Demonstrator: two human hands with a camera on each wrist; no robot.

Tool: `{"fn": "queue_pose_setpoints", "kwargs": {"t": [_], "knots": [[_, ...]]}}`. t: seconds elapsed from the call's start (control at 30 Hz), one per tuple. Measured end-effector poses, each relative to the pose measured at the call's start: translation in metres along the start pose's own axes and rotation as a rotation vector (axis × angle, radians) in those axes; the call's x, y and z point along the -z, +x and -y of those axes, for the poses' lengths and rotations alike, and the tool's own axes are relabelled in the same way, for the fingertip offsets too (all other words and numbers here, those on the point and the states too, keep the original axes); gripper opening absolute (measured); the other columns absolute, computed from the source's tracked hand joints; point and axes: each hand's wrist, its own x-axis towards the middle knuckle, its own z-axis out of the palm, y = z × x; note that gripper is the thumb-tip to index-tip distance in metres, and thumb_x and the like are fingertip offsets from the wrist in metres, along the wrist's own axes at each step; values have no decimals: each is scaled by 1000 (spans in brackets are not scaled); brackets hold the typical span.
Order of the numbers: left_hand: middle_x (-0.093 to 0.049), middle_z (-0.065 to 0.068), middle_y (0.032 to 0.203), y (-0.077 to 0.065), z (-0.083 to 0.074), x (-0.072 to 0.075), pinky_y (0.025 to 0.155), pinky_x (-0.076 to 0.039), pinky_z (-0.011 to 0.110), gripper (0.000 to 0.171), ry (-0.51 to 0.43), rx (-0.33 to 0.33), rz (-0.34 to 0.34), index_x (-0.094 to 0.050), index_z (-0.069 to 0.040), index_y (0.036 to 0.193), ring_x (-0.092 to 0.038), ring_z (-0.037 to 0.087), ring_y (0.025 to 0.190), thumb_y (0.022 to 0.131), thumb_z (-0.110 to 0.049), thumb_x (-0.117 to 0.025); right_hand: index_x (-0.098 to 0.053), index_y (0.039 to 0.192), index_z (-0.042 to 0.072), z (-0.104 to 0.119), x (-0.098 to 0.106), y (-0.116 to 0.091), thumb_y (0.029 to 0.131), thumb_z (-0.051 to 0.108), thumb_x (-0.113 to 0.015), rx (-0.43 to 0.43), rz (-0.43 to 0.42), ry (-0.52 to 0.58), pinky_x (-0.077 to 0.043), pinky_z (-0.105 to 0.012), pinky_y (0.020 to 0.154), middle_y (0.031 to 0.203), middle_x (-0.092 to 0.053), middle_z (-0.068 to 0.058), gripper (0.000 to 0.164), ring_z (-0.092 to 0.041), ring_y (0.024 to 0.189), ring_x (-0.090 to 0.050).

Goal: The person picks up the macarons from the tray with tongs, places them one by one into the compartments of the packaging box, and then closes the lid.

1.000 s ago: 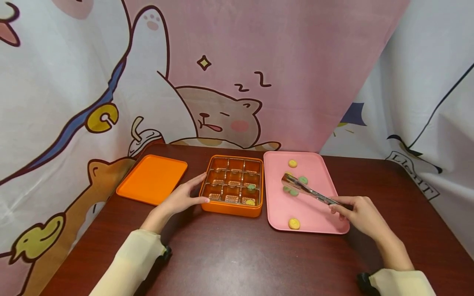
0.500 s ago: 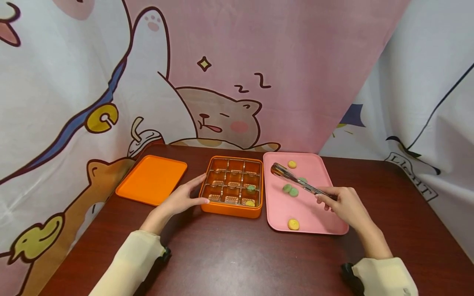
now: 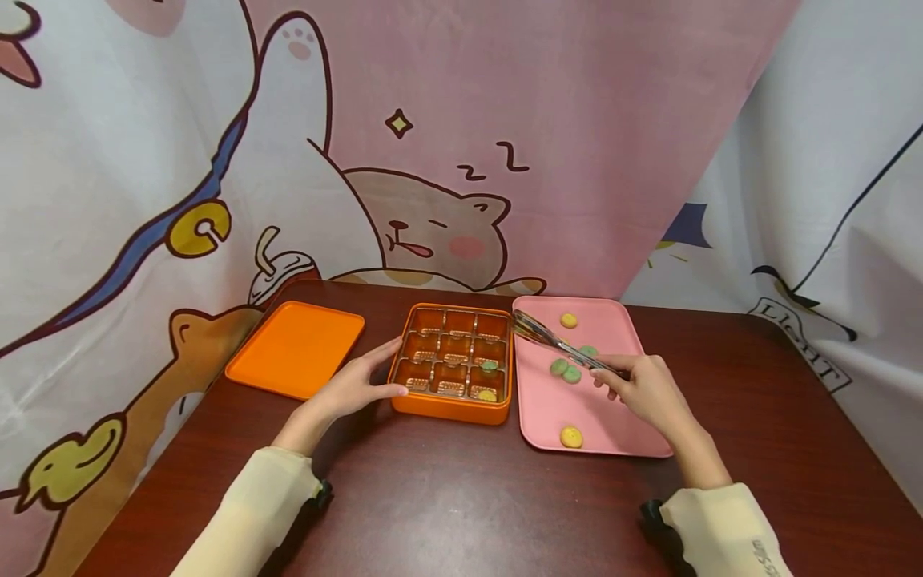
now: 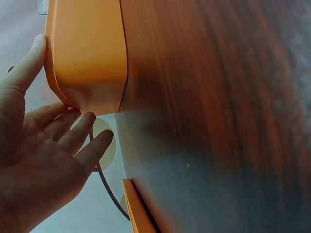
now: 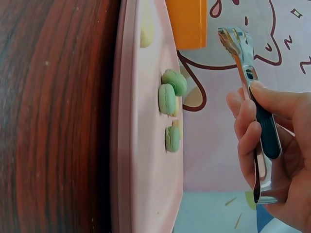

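Observation:
My right hand (image 3: 645,389) grips metal tongs (image 3: 570,349) over the pink tray (image 3: 613,417). The tongs' tips reach the right edge of the orange box (image 3: 450,409); whether they hold anything is unclear. Green macarons (image 3: 572,374) lie mid-tray, with yellow macarons (image 3: 571,437) at its front and back. Inside the box, a clear divided insert bears a green macaron (image 3: 489,366) in the right column's middle compartment and a yellow macaron (image 3: 487,396) in the front one. My left hand (image 3: 353,385) rests against the box's left side, thumb by its front corner, fingers loosely extended.
An orange lid (image 3: 299,349) lies flat on the dark wood table (image 3: 447,497), left of the box. Behind the table hangs a cartoon-printed curtain (image 3: 577,160). The tray stands close beside the box's right side.
My right hand has carried the tongs left across the tray, from above the macarons to the box's right edge. My left hand and the box have stayed in place.

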Motion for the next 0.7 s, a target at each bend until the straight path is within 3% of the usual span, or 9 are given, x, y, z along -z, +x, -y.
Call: {"fn": "queue_pose_setpoints", "kwargs": {"t": [0.37,0.7], "knots": [[-25,14,165,1,-1,1,118,-29,59,85,-9,3,4,-28,-4,157,-26,36,152,89,-27,-75,-74,114,1,7,-11,10,93,12,-69,-16,9,6,-39,-22,44,74,-72,-10,24,-15,59,-61],[-25,16,165,0,-2,1,119,-27,59,85,-11,14,7,-28,-6,157,-26,37,152,89,-26,-76,-77,106,6,13,-21,17,92,13,-70,28,-1,7,-36,-22,43,69,-72,-9,16,-14,55,-61]]}}
